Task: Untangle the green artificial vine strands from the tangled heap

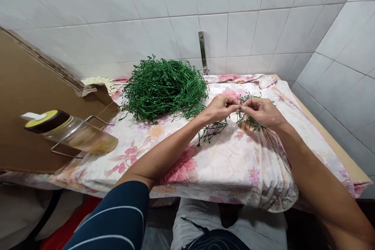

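Both hands meet over the right half of a flower-patterned cloth. My left hand pinches thin green plastic stems, and a loose green sprig lies just below it. Fingertip to fingertip with it, my right hand is also closed on green stems; more green sprigs show beneath and behind its fingers. What exactly sits between the fingertips is too small to make out. A big tangled pile of green stems rests left of my hands, near the wall.
At the left, a bottle with a yellow and black lid leans in a wire holder beside a cardboard box. Pale pieces lie behind the box. A metal bracket stands against the tiled wall. Bunched cloth hangs at the front edge.
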Motion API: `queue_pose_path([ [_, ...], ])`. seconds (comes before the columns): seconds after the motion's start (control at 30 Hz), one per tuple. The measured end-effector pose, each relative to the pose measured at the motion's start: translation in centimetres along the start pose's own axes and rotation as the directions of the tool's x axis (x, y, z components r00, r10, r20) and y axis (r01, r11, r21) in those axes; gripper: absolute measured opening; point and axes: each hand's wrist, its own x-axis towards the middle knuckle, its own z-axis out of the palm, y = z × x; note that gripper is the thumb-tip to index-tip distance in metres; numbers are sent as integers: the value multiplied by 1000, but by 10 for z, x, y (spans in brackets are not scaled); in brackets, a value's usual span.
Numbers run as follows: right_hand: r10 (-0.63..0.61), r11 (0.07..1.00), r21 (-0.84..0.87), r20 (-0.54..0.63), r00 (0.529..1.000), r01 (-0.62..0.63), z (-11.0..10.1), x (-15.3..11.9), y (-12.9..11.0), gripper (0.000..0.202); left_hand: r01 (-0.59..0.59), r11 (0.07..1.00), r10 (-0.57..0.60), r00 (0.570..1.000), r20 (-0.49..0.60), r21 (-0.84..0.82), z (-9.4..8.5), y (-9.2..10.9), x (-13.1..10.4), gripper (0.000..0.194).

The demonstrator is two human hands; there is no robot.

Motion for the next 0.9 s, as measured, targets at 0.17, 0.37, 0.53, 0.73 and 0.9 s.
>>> queue_pose_path([
  [0.17, -15, 1000, 26, 20, 1000, 15, -6, -1, -2, 38, 27, 996, -24, 999, 37, -86, 0, -4, 3, 23],
  [0.37, 10, 1000, 2, 16, 1000, -10, -3, 0, -4, 38, 17, 999, -15, 999, 46, -46, 0, -5, 3, 21],
  [0.53, 13, 999, -37, 17, 1000, -13, 2, 1, 4, 33, -10, 999, 9, 999, 49, 33, 2, -9, 2, 22],
  [0.73, 20, 999, -49, 25, 999, -19, 4, 3, 9, 25, -38, 981, 36, 999, 15, 190, 3, -10, 2, 25],
  [0.9, 7, 998, -62, 31, 1000, -5, 2, 2, 8, 21, -46, 981, 36, 998, 57, 189, 0, -6, 2, 22],
])
